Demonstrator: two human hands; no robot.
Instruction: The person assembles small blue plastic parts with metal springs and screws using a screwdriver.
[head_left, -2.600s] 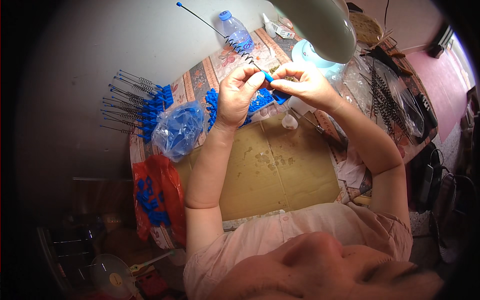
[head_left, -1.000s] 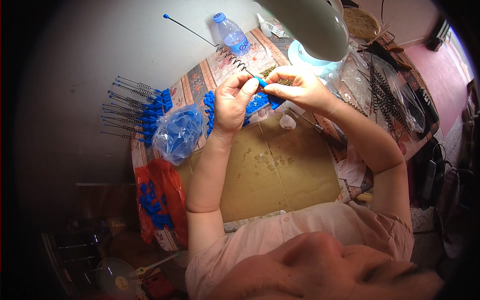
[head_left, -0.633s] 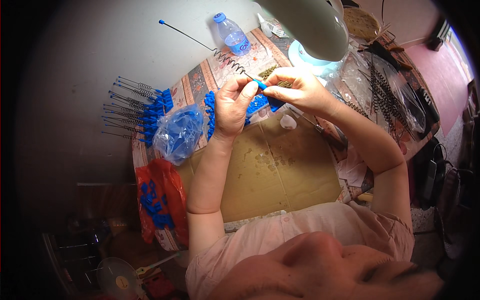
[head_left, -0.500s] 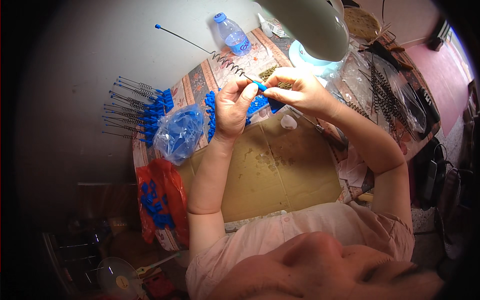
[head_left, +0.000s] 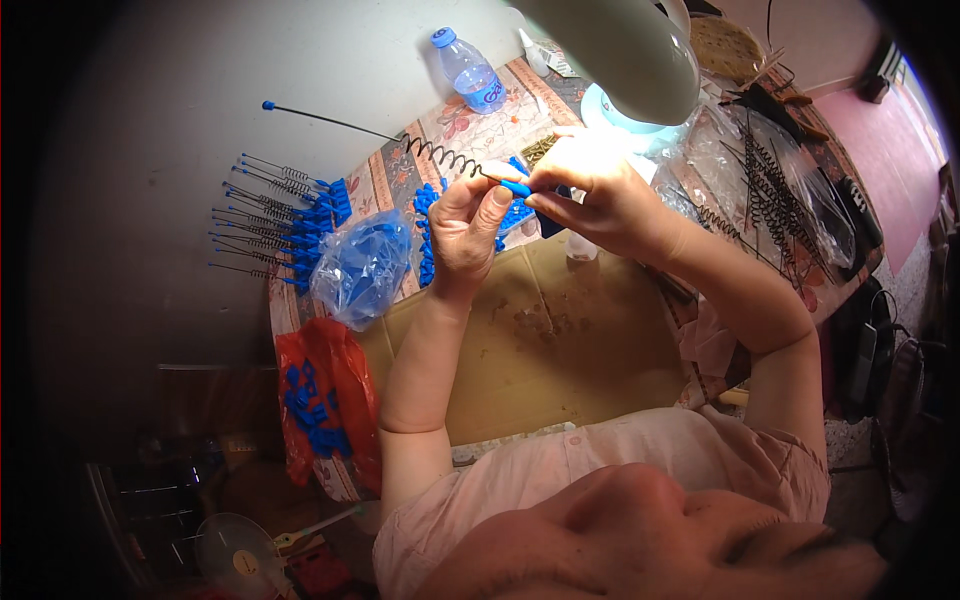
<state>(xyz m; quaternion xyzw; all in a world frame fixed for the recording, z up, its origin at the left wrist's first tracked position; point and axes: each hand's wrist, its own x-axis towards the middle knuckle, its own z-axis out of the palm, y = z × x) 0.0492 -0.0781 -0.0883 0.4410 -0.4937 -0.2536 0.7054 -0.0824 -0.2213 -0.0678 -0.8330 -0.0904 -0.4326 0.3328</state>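
Observation:
Both hands meet over the table, holding a coiled wire antenna (head_left: 330, 120) with a blue tip (head_left: 268, 105) that points to the upper left. My left hand (head_left: 465, 235) pinches the blue sleeve (head_left: 516, 188) at the antenna's lower end between thumb and fingers. At the other end of that sleeve, my right hand (head_left: 605, 195) grips with thumb and forefinger, brightly lit. Below and behind the hands lie small blue parts (head_left: 426, 235) and a pile of brass-coloured pieces (head_left: 540, 150), partly hidden.
Finished-looking antennas (head_left: 265, 225) stand in blue bases at the left, beside a clear plastic bag (head_left: 360, 265). A red bag (head_left: 325, 400) holds blue parts. Cardboard (head_left: 560, 350) covers the near table. A water bottle (head_left: 468, 72), lamp head (head_left: 625, 55) and black coiled wires (head_left: 770, 200) surround the work.
The antenna's blue tip has swung left and slightly down. My right hand has turned and its fingers have shifted on the blue sleeve; my left hand keeps its pinch.

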